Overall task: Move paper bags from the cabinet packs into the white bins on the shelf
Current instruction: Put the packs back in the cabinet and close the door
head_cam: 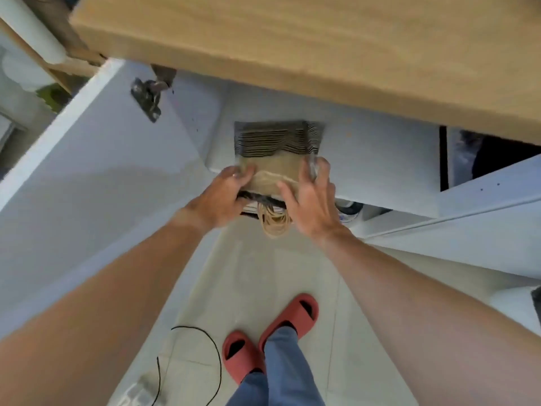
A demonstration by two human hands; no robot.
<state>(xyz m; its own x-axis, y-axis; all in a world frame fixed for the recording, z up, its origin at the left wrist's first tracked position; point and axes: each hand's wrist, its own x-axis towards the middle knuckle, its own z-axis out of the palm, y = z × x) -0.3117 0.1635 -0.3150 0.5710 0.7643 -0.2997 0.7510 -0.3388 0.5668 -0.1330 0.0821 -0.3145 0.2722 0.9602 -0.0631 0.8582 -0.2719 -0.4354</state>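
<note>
Gripping the pack of paper bags (276, 168) from both sides, the left hand (221, 197) and the right hand (310, 200) close on its near end; the pack lies on the white cabinet shelf (380, 159), and its near end reaches past the front edge of that shelf; its far end is inside, under the wooden counter (322, 54).

A clear plastic wrap seems to cover the pack, so I judge the fingers could slide on it; then the bags may drop to the floor (263, 273). The string handles (275, 224) hang loose below the front edge; they could catch on that edge during a pull. The open cabinet door (87, 171) stands near the left arm; an elbow could hit it. No white bins are in view.
</note>
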